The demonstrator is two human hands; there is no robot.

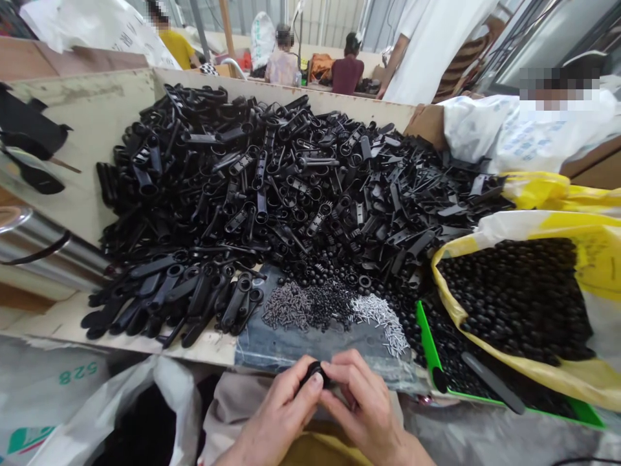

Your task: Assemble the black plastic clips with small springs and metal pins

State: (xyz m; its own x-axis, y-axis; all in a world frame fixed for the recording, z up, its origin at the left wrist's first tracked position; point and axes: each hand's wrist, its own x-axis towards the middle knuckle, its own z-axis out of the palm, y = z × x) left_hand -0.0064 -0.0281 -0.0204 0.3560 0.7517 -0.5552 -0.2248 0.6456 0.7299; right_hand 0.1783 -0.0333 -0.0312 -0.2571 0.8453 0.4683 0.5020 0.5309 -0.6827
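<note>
Both hands are close together at the bottom of the view, over my lap. Between their fingertips is a small black plastic part (pixel 315 374), partly hidden by my fingers. My left hand (pixel 276 411) pinches it from the left, and my right hand (pixel 359 400) holds it from the right. Just beyond my hands lies a dark mat (pixel 310 353) bearing small heaps of dark screws (pixel 286 305), black beads (pixel 325 304) and silver pins (pixel 381 320). Behind them rises a large pile of black plastic parts (pixel 272 188) on a wooden board (pixel 97 110).
To the right, a yellow-and-white sack (pixel 514 304) holds black round parts, and a green tray (pixel 439 353) holds more black pieces. A white sack (pixel 136 414) sits at lower left. A metal pipe (pixel 43 243) lies at left, and several people sit or stand beyond the board.
</note>
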